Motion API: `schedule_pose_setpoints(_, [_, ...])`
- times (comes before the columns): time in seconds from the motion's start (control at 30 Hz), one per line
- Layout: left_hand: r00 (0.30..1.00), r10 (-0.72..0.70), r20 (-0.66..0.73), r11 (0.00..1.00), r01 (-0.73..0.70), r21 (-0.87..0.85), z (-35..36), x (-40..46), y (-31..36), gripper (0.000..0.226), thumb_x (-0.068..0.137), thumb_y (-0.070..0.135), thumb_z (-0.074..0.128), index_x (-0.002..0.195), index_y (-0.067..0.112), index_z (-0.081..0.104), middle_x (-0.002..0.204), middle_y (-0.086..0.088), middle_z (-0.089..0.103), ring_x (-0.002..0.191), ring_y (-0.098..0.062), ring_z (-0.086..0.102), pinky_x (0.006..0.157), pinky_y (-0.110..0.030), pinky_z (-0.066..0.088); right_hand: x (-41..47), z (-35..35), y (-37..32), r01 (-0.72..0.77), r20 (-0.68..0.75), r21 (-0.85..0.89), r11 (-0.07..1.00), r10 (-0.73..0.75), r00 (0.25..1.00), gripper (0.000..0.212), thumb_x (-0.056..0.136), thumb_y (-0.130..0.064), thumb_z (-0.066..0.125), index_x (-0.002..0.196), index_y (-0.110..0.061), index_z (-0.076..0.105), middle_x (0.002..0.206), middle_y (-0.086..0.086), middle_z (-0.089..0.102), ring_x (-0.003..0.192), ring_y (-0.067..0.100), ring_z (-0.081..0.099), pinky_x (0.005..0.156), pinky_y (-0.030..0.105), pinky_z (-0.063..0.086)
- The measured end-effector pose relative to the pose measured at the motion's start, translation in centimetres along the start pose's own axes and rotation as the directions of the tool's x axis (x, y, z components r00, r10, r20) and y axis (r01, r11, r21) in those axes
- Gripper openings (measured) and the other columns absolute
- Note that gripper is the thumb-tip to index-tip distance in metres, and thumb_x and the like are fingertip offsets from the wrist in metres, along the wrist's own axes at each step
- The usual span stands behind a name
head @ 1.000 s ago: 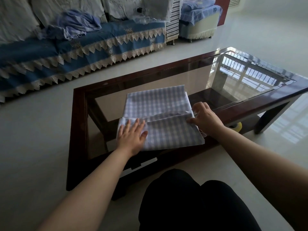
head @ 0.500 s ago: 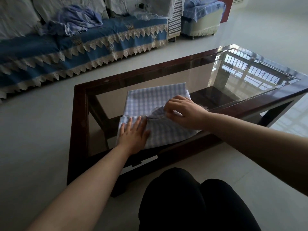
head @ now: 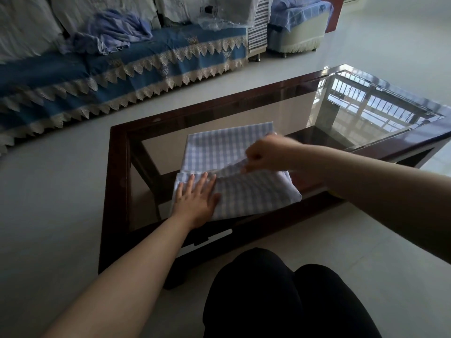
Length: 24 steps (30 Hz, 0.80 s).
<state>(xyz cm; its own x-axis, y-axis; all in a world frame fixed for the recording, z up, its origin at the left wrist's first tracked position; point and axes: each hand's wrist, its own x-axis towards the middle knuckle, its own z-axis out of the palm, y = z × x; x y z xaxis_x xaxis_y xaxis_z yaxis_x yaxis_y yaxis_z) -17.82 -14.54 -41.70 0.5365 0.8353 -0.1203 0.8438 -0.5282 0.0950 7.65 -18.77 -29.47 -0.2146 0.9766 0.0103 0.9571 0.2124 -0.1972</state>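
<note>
Checked cloth (head: 219, 147) on glass table (head: 305, 113), straight-fingered left hand (head: 195, 198) atop, fold in pinch of right hand (head: 266, 154)

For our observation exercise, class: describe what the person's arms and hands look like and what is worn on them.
Both forearms are bare up to the frame edge, with no sleeves in view. The left hand and right hand wear no gloves; no watch, bracelet or ring shows. Black trousers cover the knees.
</note>
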Motion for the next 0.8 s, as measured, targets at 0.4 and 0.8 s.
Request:
schedule_pose_setpoints(0.4, [0.999,-0.023,0.032,0.999,0.024,-0.023,0.8,0.7,-0.3,0.057,0.087,0.066,-0.006,0.140,0.050,-0.019,0.156,0.015,-0.019,0.143,-0.016,-0.021,0.115,-0.044,-0.014,-1.8,6.6,3.8,-0.598,-0.334,0.348,0.722,0.691,0.640,0.046,0.093,-0.039,0.047,0.133,-0.020,0.036,0.133,0.015,0.041,0.122,0.035,0.041,0.098,0.046,0.037])
schedule_pose_setpoints(0.8, [0.983,0.176,0.048,0.973,-0.166,-0.163,-1.5,-1.5,-4.0,0.096,0.069,0.086,0.031,0.148,0.033,0.020,0.160,0.004,-0.001,0.146,-0.022,-0.005,0.118,-0.050,0.009,-6.0,11.7,1.6,-0.154,0.035,0.041,0.987,0.153,0.988,0.103,0.071,-0.087,0.021,0.150,-0.026,-0.006,0.158,-0.005,-0.014,0.141,0.010,-0.023,0.120,0.040,-0.004])
